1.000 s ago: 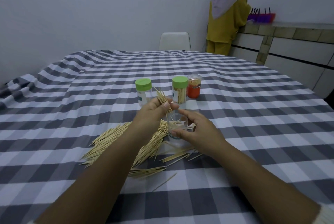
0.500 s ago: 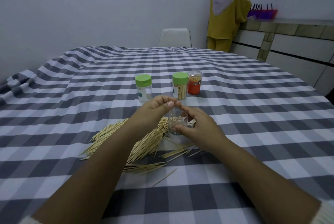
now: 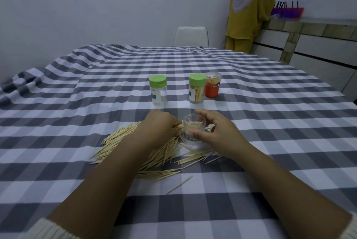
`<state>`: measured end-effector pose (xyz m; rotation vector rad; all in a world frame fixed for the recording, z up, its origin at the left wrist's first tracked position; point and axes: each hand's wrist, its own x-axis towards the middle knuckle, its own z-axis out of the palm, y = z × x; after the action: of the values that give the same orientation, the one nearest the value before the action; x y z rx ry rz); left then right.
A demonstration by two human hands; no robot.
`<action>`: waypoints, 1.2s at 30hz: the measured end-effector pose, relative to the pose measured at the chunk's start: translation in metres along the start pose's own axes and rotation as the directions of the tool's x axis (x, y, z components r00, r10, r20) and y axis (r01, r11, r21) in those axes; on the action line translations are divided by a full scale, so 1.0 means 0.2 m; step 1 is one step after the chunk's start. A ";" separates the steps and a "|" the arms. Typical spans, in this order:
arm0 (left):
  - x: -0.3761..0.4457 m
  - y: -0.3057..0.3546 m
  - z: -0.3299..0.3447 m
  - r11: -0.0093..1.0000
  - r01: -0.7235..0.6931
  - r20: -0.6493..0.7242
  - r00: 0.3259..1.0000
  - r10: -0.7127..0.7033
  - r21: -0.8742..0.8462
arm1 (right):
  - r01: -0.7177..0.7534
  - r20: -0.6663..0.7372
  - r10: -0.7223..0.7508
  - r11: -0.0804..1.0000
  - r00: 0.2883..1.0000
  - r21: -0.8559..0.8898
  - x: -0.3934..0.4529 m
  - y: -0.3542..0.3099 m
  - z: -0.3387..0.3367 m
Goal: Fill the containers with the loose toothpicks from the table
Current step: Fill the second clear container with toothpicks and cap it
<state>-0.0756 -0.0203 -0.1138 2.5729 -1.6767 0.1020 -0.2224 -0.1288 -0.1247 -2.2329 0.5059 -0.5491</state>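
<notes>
An open container (image 3: 193,132) stands upright on the bench (image 3: 280,123) near its middle, with some toothpicks inside; the right hand (image 3: 212,130) is curled round it from the right. The left hand (image 3: 160,124) rests just left of it on the heap of loose toothpicks (image 3: 135,148), which spreads leftward and toward the person. Behind stand three capped jars: one (image 3: 158,90) to the left, one (image 3: 197,88) to the right, and another (image 3: 212,87) touching that one's right side; a chair (image 3: 191,36) stands beyond the bench's far edge.

Cream ribbed knit sleeve cuffs (image 3: 48,228) at both wrists, forearms bare
</notes>
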 end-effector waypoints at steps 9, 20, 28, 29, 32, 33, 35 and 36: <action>0.01 0.00 0.04 0.988 -0.071 -0.011 0.997 0.073 0.135 | -0.017 -0.003 0.017 1.000 1.000 -0.026 -0.01 -0.01 -0.01; 0.04 0.04 0.07 0.976 -0.012 -0.015 1.000 0.015 0.219 | -0.041 0.007 0.042 0.997 0.999 -0.060 -0.01 -0.02 -0.06; -0.02 0.05 -0.03 0.917 0.190 -0.079 0.970 -0.231 -0.350 | -0.034 0.018 0.035 0.997 0.999 -0.073 -0.01 -0.01 -0.06; -0.02 0.04 -0.03 0.878 0.210 -0.081 0.960 -0.269 -0.431 | -0.034 0.016 0.035 0.997 0.999 -0.072 -0.01 -0.01 -0.06; -0.03 0.01 -0.03 0.713 0.204 -0.097 0.929 -0.357 -0.671 | -0.036 0.015 0.037 0.997 0.999 -0.065 -0.01 -0.01 -0.06; -0.02 0.01 -0.04 0.641 0.180 -0.105 0.919 -0.381 -0.746 | -0.035 0.014 0.036 0.997 0.999 -0.064 -0.01 -0.01 -0.06; -0.02 0.00 -0.04 0.485 0.113 -0.119 0.899 -0.421 -0.867 | -0.034 0.009 0.035 0.998 0.999 -0.058 -0.01 -0.02 -0.05; -0.02 0.00 -0.05 0.425 0.072 -0.135 0.890 -0.436 -0.902 | -0.034 0.008 0.035 0.998 0.999 -0.052 -0.01 -0.02 -0.05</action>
<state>-0.0765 -0.0158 -0.1051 1.7696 -0.7833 -0.2587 -0.2286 -0.1305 -0.1170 -2.2708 0.5591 -0.5133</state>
